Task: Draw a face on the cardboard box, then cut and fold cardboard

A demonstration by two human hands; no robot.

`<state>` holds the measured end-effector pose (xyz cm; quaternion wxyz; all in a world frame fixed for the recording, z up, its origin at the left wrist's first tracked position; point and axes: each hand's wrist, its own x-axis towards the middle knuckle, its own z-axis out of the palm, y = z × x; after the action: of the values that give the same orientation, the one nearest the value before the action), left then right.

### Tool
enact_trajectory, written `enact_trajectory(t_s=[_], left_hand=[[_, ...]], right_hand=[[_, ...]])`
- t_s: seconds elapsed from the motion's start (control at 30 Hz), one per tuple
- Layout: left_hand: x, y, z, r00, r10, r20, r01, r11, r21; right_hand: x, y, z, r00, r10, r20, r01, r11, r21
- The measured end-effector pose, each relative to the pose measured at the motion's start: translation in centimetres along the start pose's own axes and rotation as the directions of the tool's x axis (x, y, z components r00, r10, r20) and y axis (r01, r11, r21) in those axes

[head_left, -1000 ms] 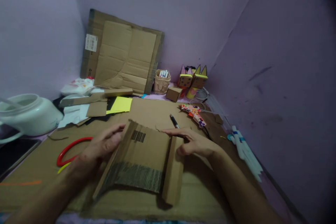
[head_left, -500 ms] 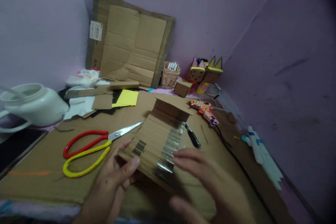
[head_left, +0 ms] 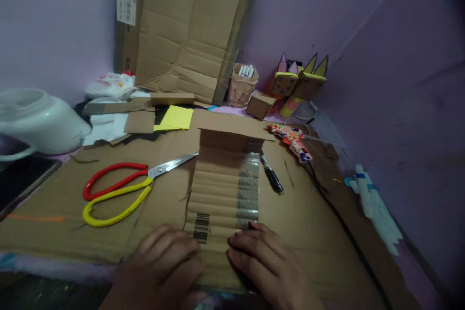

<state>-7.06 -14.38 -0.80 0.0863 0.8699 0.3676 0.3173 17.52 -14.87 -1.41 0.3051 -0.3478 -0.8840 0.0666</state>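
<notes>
A creased piece of brown cardboard (head_left: 218, 179) lies in front of me, its far flap standing up. A printed barcode (head_left: 201, 228) is near its left edge, and a strip of shiny tape (head_left: 248, 191) runs along its right side. My left hand (head_left: 169, 261) is at the near left corner with its fingers curled over the edge. At the near right corner my right hand (head_left: 263, 261) grips likewise, fingertips on top beside the tape. Both thumbs are mostly hidden. Scissors (head_left: 148, 179) with red and yellow handles lie to the left, a black pen (head_left: 271, 174) to the right.
A patterned glue gun (head_left: 292, 141) lies at right, its dark cord running forward. White sticks (head_left: 374, 206) lie by the right wall. Behind are a small cardboard box (head_left: 260, 106), a marker holder (head_left: 242, 86) and eared cardboard figures (head_left: 300, 83). A white jug (head_left: 54, 123) stands at left.
The cardboard has come down from a tilted hold to lie flat and square to me. Both hands have moved to its near edge, the right one from beside the tape. My view has tipped downward.
</notes>
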Motion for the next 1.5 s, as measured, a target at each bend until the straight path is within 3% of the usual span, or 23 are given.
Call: enact_trajectory(t_s=[0.1, 0.43, 0.63, 0.8, 0.97, 1.17, 1.3, 1.37, 1.43, 1.5], left_hand=[[0.2, 0.4, 0.8, 0.996, 0.085, 0.032, -0.088, 0.991, 0.105], [0.0, 0.8, 0.7, 0.993, 0.075, 0.093, -0.091, 0.978, 0.187], [0.8, 1.2, 0.6, 0.992, 0.116, 0.041, -0.122, 0.957, 0.262], [1.0, 1.8, 0.4, 0.997, 0.029, 0.07, -0.045, 0.969, 0.242], [0.9, 1.2, 0.2, 0.997, -0.004, 0.083, -0.01, 0.985, 0.172], [1.9, 0.5, -0.6, 0.982, -0.008, 0.186, -0.001, 0.999, 0.046], [2.6, 0.1, -1.6, 0.97, 0.038, 0.238, -0.048, 0.998, 0.036], [3.1, -0.3, -2.0, 0.958, 0.102, 0.268, -0.113, 0.993, 0.025], [3.6, -0.7, -2.4, 0.935, 0.144, 0.325, -0.151, 0.988, -0.002], [4.2, -1.2, -2.5, 0.901, 0.171, 0.399, -0.167, 0.985, -0.045]], right_hand=[[-0.5, 0.2, 0.1, 1.0, -0.012, 0.012, 0.012, 1.0, 0.015], [-1.3, 0.2, 0.3, 1.0, 0.0, 0.004, 0.0, 1.0, -0.01], [-1.4, 0.0, 0.5, 1.0, 0.002, -0.015, -0.002, 1.0, 0.0], [-1.4, 0.2, 0.5, 0.999, -0.041, -0.027, 0.04, 0.998, -0.045], [-1.0, 0.1, 0.0, 0.999, -0.019, -0.026, 0.018, 0.999, -0.044], [-0.6, 0.4, -0.2, 1.0, 0.02, 0.0, -0.02, 1.0, 0.004], [-0.7, 0.8, -2.1, 0.998, -0.012, 0.057, 0.005, 0.994, 0.11], [-0.1, 1.2, -4.1, 0.995, 0.081, 0.062, -0.089, 0.986, 0.14], [1.4, 2.0, -6.3, 0.963, 0.264, -0.057, -0.26, 0.963, 0.07], [3.9, 3.4, -7.9, 0.913, 0.331, -0.24, -0.342, 0.94, -0.006]])
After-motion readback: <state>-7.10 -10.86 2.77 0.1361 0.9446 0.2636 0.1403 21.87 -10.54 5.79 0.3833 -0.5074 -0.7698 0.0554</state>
